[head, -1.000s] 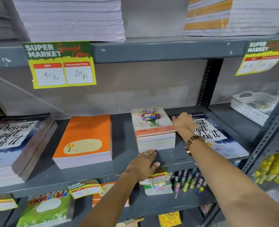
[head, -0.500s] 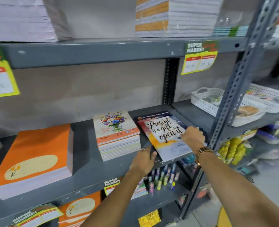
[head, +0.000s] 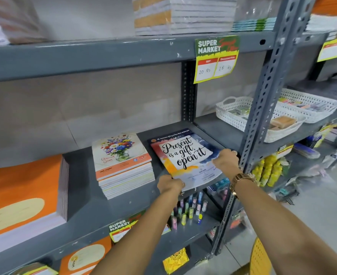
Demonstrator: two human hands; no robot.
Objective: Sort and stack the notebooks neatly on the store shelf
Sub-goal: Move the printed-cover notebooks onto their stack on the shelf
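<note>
the blue-and-orange "present is a gift, open it" notebook [head: 185, 155] lies skewed on the grey metal shelf [head: 124, 205], long axis running back-left. left hand [head: 169, 184] grips its near corner, right hand [head: 226, 160] its right edge; it overhangs the front lip.

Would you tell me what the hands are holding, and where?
Left hand grips the "Present is a gift" notebook at its near-left corner; right hand at its right edge.

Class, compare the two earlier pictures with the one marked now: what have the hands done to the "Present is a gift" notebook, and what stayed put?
The left hand left the shelf edge and gripped the notebook at its near left corner; the right hand moved from its top to its right edge. The notebook now overhangs the shelf front. The floral stack and orange stack stayed put.
</note>
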